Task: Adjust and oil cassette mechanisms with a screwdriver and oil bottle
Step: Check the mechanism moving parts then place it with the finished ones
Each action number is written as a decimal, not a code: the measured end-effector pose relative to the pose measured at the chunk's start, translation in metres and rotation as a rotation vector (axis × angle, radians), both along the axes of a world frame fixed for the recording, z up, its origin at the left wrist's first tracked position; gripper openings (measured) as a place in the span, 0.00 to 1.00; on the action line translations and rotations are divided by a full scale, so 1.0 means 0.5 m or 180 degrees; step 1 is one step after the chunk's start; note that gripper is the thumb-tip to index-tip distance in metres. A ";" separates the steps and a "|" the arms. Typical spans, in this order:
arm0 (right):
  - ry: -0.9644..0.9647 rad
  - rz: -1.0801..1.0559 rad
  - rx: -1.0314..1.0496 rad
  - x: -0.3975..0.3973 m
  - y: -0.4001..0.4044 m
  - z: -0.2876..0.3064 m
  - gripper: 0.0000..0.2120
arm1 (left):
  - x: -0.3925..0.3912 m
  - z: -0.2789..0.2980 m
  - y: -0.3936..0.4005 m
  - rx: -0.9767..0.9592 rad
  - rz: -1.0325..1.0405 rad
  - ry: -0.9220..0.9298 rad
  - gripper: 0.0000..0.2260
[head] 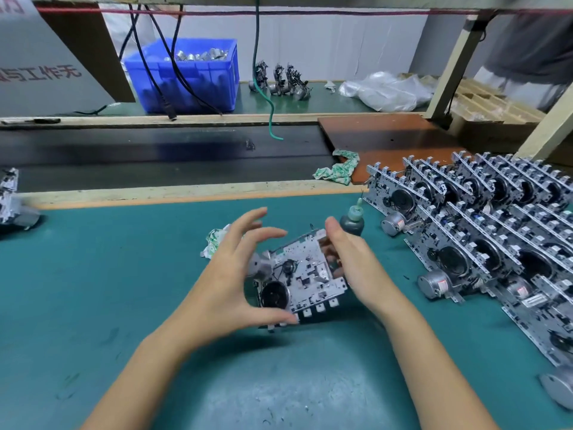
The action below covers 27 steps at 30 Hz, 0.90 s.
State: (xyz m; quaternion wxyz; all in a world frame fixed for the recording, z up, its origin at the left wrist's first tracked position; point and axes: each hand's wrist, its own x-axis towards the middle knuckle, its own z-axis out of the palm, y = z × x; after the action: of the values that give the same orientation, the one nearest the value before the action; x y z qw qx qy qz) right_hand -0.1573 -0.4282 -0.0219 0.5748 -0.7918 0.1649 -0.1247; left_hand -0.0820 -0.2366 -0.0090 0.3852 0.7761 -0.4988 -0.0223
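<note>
There is one camera, worn on the person's head. It looks forward and down at the green table mat [93,274], from very close. The wide lens bends the edges. The two arms reach in from 6 o'clock. The blue bin [186,76] sits far off at 11 o'clock. No second view shares this scene.

Factory assembly bench: stacked cassette mechanisms [483,218].
</note>
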 end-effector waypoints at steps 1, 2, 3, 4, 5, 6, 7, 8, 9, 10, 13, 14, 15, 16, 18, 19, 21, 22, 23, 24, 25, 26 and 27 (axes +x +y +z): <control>0.0173 -0.0139 -0.0210 -0.002 -0.010 0.000 0.35 | 0.002 -0.018 0.003 0.0113 -0.0058 0.0262 0.41; 0.0305 -0.0251 -0.0516 -0.004 -0.017 0.000 0.35 | 0.002 -0.036 0.006 0.0274 -0.0132 0.0396 0.46; 0.0405 -0.0312 -0.0915 -0.006 -0.021 -0.003 0.34 | 0.001 -0.053 0.007 0.0386 -0.0188 0.0449 0.48; 0.0473 -0.0348 -0.1284 -0.008 -0.022 -0.006 0.31 | -0.001 -0.063 0.006 0.0451 -0.0192 0.0434 0.49; 0.0499 -0.0372 -0.1538 -0.010 -0.020 -0.009 0.30 | -0.001 -0.067 0.003 0.0464 -0.0159 0.0404 0.48; 0.0530 -0.0393 -0.1658 -0.011 -0.017 -0.010 0.30 | 0.000 -0.069 0.001 0.0450 -0.0123 0.0377 0.46; 0.0555 -0.0422 -0.1670 -0.012 -0.016 -0.011 0.32 | 0.003 -0.069 0.002 0.0441 -0.0085 0.0363 0.44; 0.0599 -0.0461 -0.1598 -0.010 -0.017 -0.012 0.33 | 0.007 -0.068 0.005 0.0456 -0.0057 0.0345 0.43; 0.0634 -0.0500 -0.1501 -0.009 -0.018 -0.013 0.35 | 0.012 -0.067 0.010 0.0496 -0.0031 0.0335 0.42; 0.0655 -0.0517 -0.1393 -0.008 -0.017 -0.014 0.35 | 0.016 -0.066 0.018 0.0548 -0.0012 0.0345 0.42; 0.0691 -0.0481 -0.1517 -0.007 -0.014 -0.018 0.31 | 0.025 -0.063 0.042 0.0583 0.0018 0.0502 0.46; 0.0699 -0.0479 -0.1684 -0.007 -0.011 -0.018 0.31 | 0.027 -0.063 0.047 0.0579 0.0031 0.0548 0.46; 0.0685 -0.0497 -0.1824 -0.007 -0.009 -0.017 0.31 | 0.029 -0.063 0.051 0.0575 0.0036 0.0592 0.45; 0.0682 -0.0511 -0.1905 -0.007 -0.007 -0.017 0.30 | 0.029 -0.062 0.053 0.0573 0.0025 0.0634 0.46; 0.0719 -0.0514 -0.1980 -0.006 -0.005 -0.017 0.29 | 0.027 -0.059 0.052 0.0567 -0.0018 0.0676 0.48; 0.0724 -0.0511 -0.2001 -0.006 -0.003 -0.017 0.29 | 0.024 -0.057 0.049 0.0567 -0.0001 0.0665 0.49; 0.0716 -0.0506 -0.2025 -0.004 -0.004 -0.019 0.29 | 0.013 -0.055 0.041 0.0551 0.0148 0.0514 0.47; 0.0712 -0.0499 -0.2044 -0.003 -0.004 -0.021 0.29 | 0.008 -0.055 0.036 0.0540 0.0232 0.0392 0.45; 0.0715 -0.0491 -0.2064 -0.004 -0.004 -0.021 0.29 | 0.004 -0.055 0.032 0.0542 0.0304 0.0287 0.43; 0.0732 -0.0483 -0.2080 -0.003 -0.004 -0.022 0.29 | 0.003 -0.055 0.030 0.0553 0.0352 0.0235 0.43; 0.0756 -0.0477 -0.2091 -0.004 -0.005 -0.023 0.30 | 0.003 -0.055 0.031 0.0566 0.0360 0.0241 0.44; 0.0781 -0.0472 -0.2087 -0.004 -0.006 -0.023 0.30 | 0.006 -0.056 0.033 0.0573 0.0326 0.0284 0.45; 0.0798 -0.0469 -0.2070 -0.004 -0.006 -0.023 0.30 | 0.010 -0.057 0.036 0.0575 0.0258 0.0343 0.47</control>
State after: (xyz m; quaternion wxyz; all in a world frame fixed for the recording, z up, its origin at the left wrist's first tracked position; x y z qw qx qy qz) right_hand -0.1594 -0.4313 -0.0333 0.2574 -0.9285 0.2424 -0.1136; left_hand -0.0768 -0.2186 -0.0376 0.3406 0.8248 -0.4415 -0.0933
